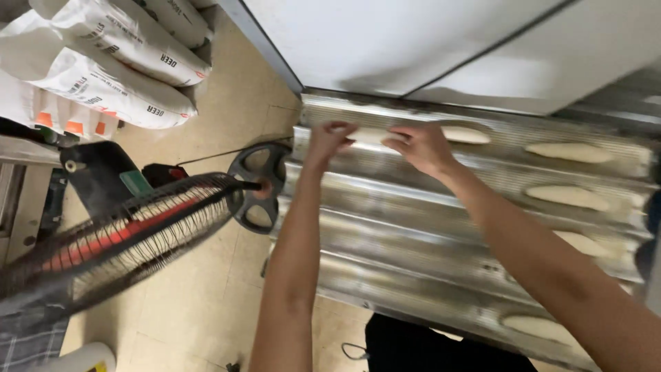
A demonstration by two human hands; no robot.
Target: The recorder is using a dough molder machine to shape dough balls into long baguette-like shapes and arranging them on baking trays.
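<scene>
Both forearms reach out over the corrugated metal baguette tray [413, 227], where the left hand [329, 140] and right hand [421, 146] pinch the ends of a pale dough stick [368, 135] with curled fingers. It lies in the far channel, so laying it down appears under way. Setting it straight calls for an even, gentle release, in line with the shaped loaf [465, 135] just beside it.

Beneath the fingers [337, 131], the corrugated tray [413, 227] is bright, glossy ribbed metal. The dough piece [368, 135] between them looks pale, matt and smooth. Left of them, a fan guard [138, 234] is dark wire; sacks [117, 76] beyond look like matt woven plastic.
</scene>
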